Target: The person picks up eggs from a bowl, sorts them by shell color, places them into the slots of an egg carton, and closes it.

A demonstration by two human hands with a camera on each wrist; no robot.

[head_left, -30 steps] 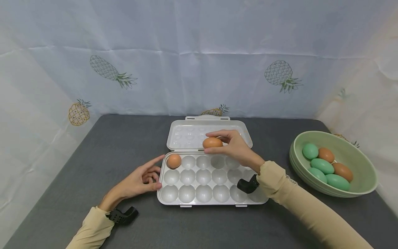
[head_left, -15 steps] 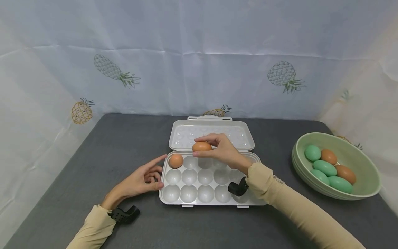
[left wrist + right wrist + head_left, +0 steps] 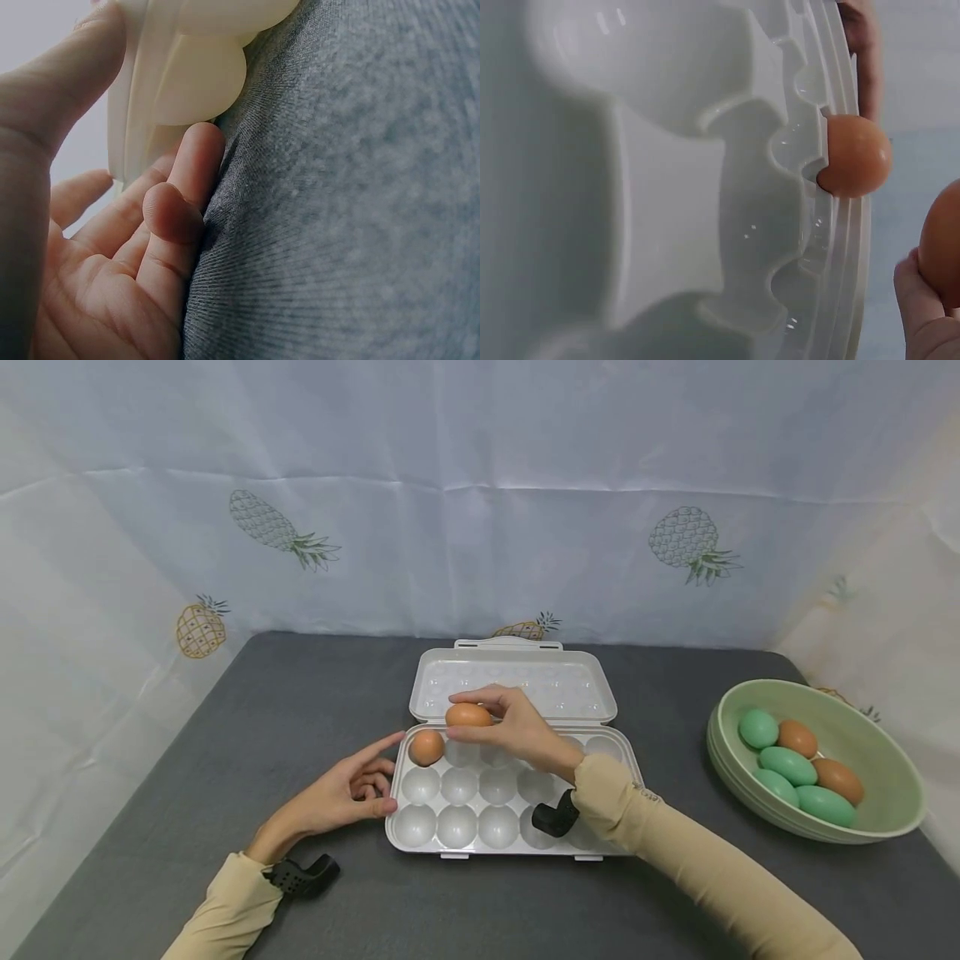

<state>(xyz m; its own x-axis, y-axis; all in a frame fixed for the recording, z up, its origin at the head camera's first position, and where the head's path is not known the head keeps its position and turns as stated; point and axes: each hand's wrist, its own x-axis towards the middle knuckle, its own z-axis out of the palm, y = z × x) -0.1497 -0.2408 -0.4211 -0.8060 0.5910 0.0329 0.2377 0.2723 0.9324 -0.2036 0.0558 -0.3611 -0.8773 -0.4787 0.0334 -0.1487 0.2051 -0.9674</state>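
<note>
The left hand (image 3: 341, 793) rests relaxed against the left edge of the egg tray (image 3: 510, 852), fingers loosely spread. A brown egg (image 3: 426, 747) sits in the tray's far-left cup. The right hand (image 3: 517, 735) pinches a second brown egg (image 3: 468, 715) above the neighbouring cup. A green bowl (image 3: 877, 827) of eggs stands right of the tray.

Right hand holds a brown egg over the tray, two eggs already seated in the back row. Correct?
Not quite. Only one seated egg shows, in the back-left cup of the tray; the head view shows it. The right hand does hold a brown egg over the tray.
</note>
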